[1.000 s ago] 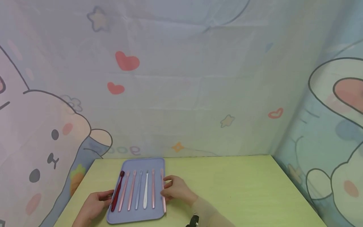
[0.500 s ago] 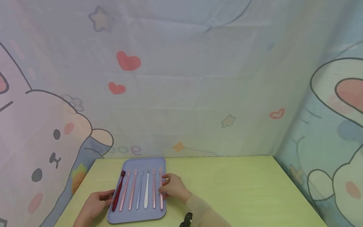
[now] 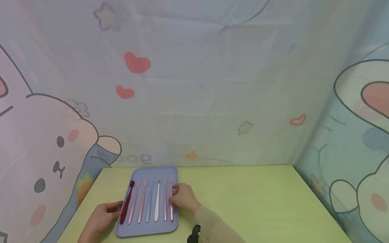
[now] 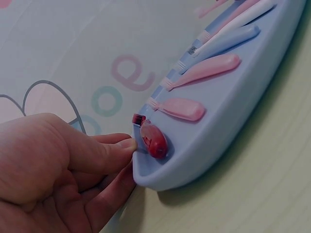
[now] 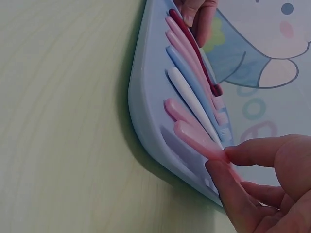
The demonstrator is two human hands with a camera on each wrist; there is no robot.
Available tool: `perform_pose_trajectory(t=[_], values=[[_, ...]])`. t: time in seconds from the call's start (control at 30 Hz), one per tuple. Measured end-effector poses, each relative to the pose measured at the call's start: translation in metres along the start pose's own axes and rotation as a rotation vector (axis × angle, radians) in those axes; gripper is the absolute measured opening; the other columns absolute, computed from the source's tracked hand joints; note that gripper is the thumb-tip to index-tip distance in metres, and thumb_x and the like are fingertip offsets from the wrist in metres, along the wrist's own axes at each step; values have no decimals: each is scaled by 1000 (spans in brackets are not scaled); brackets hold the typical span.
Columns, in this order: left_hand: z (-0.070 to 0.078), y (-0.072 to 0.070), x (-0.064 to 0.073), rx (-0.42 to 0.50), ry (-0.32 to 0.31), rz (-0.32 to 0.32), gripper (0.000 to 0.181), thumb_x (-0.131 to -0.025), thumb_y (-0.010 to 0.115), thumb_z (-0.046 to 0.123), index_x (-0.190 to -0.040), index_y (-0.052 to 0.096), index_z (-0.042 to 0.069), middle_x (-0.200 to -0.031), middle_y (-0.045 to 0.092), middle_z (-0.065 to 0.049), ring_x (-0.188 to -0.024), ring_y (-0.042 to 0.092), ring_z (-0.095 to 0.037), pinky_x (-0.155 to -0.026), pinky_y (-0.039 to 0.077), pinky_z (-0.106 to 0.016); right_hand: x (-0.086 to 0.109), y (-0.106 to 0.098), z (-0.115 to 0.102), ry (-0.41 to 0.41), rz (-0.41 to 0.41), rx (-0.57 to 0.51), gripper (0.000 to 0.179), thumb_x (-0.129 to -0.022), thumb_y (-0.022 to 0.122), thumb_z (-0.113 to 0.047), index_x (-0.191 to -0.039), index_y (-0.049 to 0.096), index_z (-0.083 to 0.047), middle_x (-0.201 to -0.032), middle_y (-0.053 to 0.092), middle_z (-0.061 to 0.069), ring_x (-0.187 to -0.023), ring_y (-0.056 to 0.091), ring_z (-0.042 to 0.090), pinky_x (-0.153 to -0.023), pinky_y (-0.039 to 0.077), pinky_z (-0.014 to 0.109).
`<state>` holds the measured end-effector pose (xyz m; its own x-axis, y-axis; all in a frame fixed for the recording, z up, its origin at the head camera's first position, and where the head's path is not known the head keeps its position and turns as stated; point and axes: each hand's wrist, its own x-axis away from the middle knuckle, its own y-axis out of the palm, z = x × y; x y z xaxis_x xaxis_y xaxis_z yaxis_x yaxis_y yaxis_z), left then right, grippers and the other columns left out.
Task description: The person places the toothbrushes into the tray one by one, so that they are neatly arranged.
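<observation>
A lavender tray (image 3: 146,231) lies on the table with a row of toothbrushes on it, heads toward the wall. At the tray's left rim, my left hand (image 3: 100,217) pinches the edge between thumb and fingers. Nearest to that hand lies a dark red toothbrush (image 4: 154,141). My right hand (image 3: 184,198) pinches the rightmost pink toothbrush (image 5: 192,136) over the tray's right side; its fingers hide part of the handle. Between the two ends lie a white toothbrush (image 3: 156,209), a blue toothbrush (image 3: 148,209) and several pink ones.
The pale yellow-green table (image 3: 249,202) extends right of the tray. A printed cloth backdrop (image 3: 212,84) with hearts and cartoon rabbits hangs behind and at both sides. A dark object (image 3: 193,234) is at the right sleeve.
My right hand has moved left and slightly away from me, bringing the rightmost pink toothbrush from the tray's right rim inward beside the others. The left hand stays at the left rim.
</observation>
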<state>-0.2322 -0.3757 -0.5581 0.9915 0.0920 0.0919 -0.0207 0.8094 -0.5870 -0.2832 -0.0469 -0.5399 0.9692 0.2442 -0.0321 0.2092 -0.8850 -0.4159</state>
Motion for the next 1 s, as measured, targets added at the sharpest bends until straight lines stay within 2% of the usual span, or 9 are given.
perform_pose_trajectory(t=[0.17, 0.43, 0.67, 1.0], values=[[0, -1, 0, -8, 15, 5, 39, -94, 76, 0, -131, 70, -11, -113, 78, -21, -110, 71, -32, -92, 54, -40, -2, 3, -4, -2, 26, 51, 46, -77, 79, 8, -122, 68, 15, -79, 66, 2, -57, 66, 14, -51, 57, 29], [1, -2, 3, 6, 25, 12, 40, -93, 77, -2, -131, 70, -11, -111, 79, -20, -103, 72, -21, -82, 50, -23, -5, 11, 6, -14, 59, 53, 44, -77, 80, 9, -118, 69, 16, -78, 65, 1, -54, 66, 13, -49, 56, 27], [0, -2, 4, 20, 33, 7, 40, -93, 77, -2, -132, 70, -11, -111, 78, -20, -102, 71, -20, -82, 50, -23, -4, 13, 9, -33, 71, 66, 43, -77, 83, 8, -118, 70, 16, -78, 64, 1, -52, 65, 10, -50, 56, 26], [-1, -2, 4, 22, 23, 8, 41, -93, 77, -2, -133, 69, -10, -111, 79, -20, -103, 71, -21, -81, 49, -21, 0, 13, 4, -90, 112, 197, 30, -77, 86, 6, -104, 74, 11, -75, 61, -2, -55, 60, 5, -52, 53, 21]])
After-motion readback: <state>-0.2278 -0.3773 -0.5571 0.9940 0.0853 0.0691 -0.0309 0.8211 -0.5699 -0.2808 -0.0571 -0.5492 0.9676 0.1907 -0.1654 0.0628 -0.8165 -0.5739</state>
